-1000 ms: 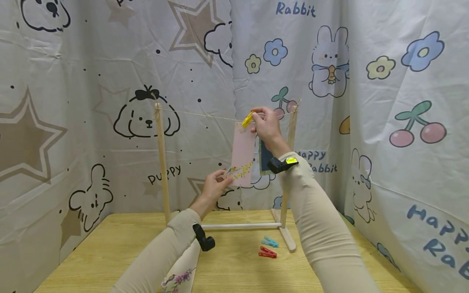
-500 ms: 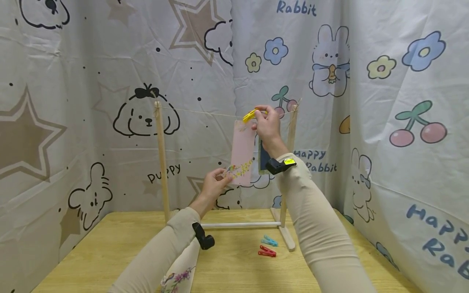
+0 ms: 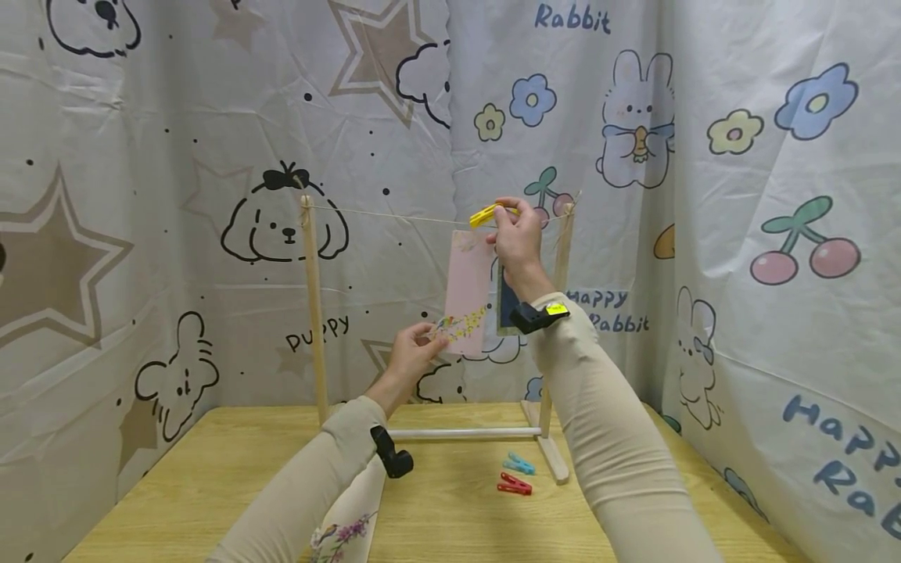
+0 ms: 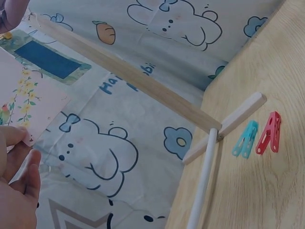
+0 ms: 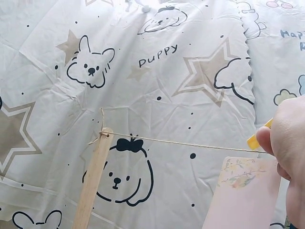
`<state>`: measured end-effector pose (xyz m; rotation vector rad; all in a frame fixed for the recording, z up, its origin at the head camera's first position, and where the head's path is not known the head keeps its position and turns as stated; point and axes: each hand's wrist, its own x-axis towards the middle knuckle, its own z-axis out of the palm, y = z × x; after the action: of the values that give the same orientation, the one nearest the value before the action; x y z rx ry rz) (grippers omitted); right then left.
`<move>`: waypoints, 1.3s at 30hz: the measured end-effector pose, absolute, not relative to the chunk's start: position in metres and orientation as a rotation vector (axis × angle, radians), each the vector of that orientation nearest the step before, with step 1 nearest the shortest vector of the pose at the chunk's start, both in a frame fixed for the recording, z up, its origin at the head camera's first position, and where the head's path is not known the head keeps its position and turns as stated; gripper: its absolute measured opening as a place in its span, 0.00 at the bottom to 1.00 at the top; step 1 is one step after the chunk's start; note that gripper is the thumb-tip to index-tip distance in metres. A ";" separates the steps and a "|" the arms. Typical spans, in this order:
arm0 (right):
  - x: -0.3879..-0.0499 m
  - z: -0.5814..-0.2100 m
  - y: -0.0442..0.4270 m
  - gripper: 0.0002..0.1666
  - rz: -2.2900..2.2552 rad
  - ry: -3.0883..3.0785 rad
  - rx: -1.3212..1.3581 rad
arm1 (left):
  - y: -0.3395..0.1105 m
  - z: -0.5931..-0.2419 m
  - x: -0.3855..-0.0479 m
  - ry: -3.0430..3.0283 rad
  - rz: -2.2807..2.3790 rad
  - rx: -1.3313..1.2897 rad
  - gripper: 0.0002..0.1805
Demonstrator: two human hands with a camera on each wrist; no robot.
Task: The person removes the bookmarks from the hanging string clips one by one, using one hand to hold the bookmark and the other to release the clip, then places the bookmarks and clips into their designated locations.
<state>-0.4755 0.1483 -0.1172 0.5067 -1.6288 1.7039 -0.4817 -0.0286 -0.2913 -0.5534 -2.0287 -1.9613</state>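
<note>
A pink card [image 3: 466, 289] with yellow flowers stands upright just under the string [image 3: 394, 215]. The left hand [image 3: 411, 356] pinches its lower left edge; in the left wrist view that hand [image 4: 19, 176] has thumb and finger at the card's corner [image 4: 45, 102]. Above the card's top edge, the right hand [image 3: 519, 242] pinches a yellow clothespin [image 3: 482, 216], tilted at string height. The right wrist view shows the right hand [image 5: 290, 148], the clothespin [image 5: 257, 137] and the card's top [image 5: 245, 191] below the string; the clothespin's far end is hidden by the fingers.
A dark blue card [image 3: 506, 301] hangs behind the right wrist. Wooden posts [image 3: 314, 313] hold the string, joined low by a white bar [image 3: 464, 432]. Blue [image 3: 519, 463] and red [image 3: 515, 484] clothespins lie on the table [image 3: 436, 508]; a flowered card [image 3: 352, 524] lies by the left forearm.
The right hand has risen slightly with the yellow clothespin, which has tipped from steep to flatter and moved up off the pink card's top. The left hand and the card have barely moved.
</note>
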 end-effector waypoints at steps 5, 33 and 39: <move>-0.474 -0.116 0.149 0.14 1.714 -1.614 0.527 | -0.029 -0.290 -0.481 -2.005 -1.974 -0.559 0.13; -0.475 -0.127 0.157 0.21 1.853 -1.679 0.633 | -0.032 -0.290 -0.483 -2.018 -1.936 -0.572 0.17; -0.475 -0.131 0.159 0.21 1.847 -1.673 0.661 | -0.032 -0.290 -0.483 -2.012 -1.951 -0.560 0.16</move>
<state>-0.4754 0.1589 -0.1313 0.6612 -1.6734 1.8473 -0.4826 -0.0320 -0.2897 -0.5597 -2.0122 -1.9509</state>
